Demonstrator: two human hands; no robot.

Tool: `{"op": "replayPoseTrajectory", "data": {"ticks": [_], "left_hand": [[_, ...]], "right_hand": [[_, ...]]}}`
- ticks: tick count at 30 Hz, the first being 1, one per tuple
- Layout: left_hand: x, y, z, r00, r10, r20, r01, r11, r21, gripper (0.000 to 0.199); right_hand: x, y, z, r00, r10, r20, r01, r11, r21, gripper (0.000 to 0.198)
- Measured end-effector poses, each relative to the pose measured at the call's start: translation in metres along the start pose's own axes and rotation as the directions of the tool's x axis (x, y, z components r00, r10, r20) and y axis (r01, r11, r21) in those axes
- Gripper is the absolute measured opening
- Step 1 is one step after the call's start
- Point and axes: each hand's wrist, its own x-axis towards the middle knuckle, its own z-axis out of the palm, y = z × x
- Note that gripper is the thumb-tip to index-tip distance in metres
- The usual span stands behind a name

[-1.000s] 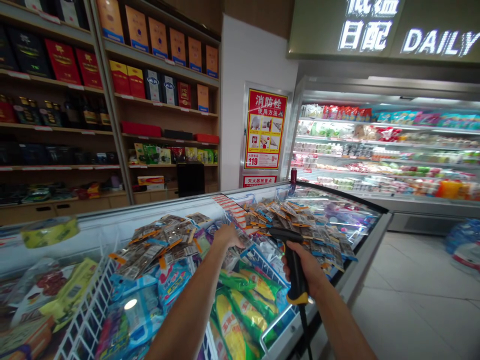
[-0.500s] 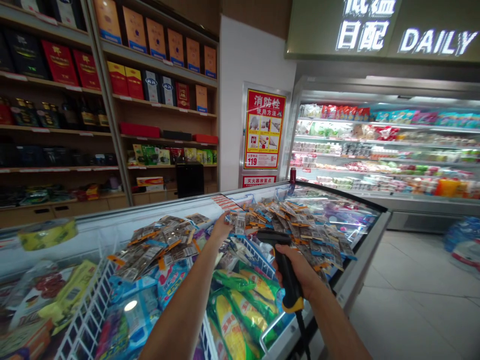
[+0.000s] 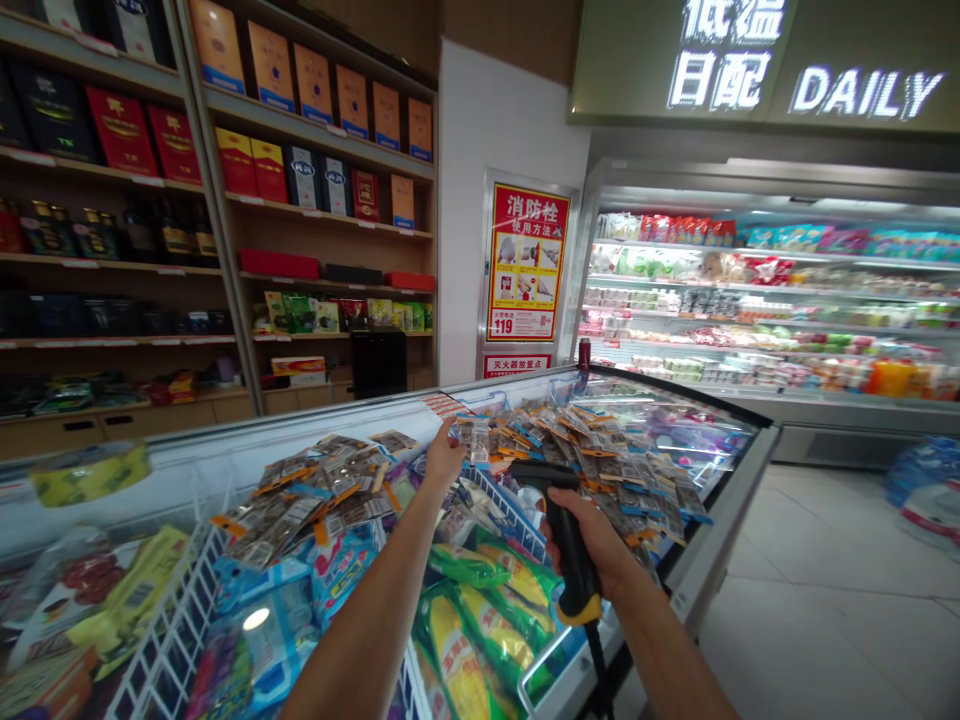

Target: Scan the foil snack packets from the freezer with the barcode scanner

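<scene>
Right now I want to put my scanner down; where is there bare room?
The glass top looks bare between the right packet pile and black frame; so does the tiled floor between freezer and blue bottles. Crowded: around the left hand, left packet pile and corn packs.

The scanner (image 3: 576,560) is black with yellow at its foot, the packets (image 3: 330,485) left and right of it grey-brown with orange or blue edges, and the corn bags (image 3: 465,640) left of it green-and-yellow.

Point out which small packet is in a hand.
The packet pinched in the left hand, near the black scanner; the others lie in the left heap and right heap.
</scene>
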Motion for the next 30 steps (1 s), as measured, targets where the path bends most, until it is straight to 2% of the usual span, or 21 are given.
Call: {"op": "replayPoseTrajectory", "data": {"ticks": [5, 13, 19, 26, 30], "left_hand": [[-0.002, 0.003, 0.001, 0.995, 0.097, 0.002, -0.096, 0.985, 0.142, 0.059], [-0.006, 0.006, 0.003, 0.994, 0.101, 0.032, -0.106, 0.976, 0.191, 0.060], [-0.002, 0.000, 0.003, 0.991, 0.131, 0.040, -0.136, 0.971, 0.198, 0.057], [-0.005, 0.003, 0.004, 0.992, 0.119, 0.049, -0.125, 0.980, 0.156, 0.059], [-0.003, -0.001, 0.004, 0.995, 0.098, 0.022, -0.100, 0.983, 0.155, 0.053]], "right_hand": [[0.000, 0.003, 0.005, 1.000, 0.022, 0.017, -0.022, 1.000, -0.002, 0.023], [-0.003, -0.002, 0.006, 0.995, 0.042, 0.088, -0.046, 0.998, 0.038, 0.022], [-0.003, -0.007, 0.007, 0.988, 0.100, 0.121, -0.106, 0.993, 0.046, 0.025], [-0.001, -0.009, 0.008, 0.991, 0.082, 0.110, -0.087, 0.995, 0.047, 0.023], [0.001, -0.009, 0.005, 0.992, 0.064, 0.108, -0.069, 0.996, 0.049, 0.024]]}}
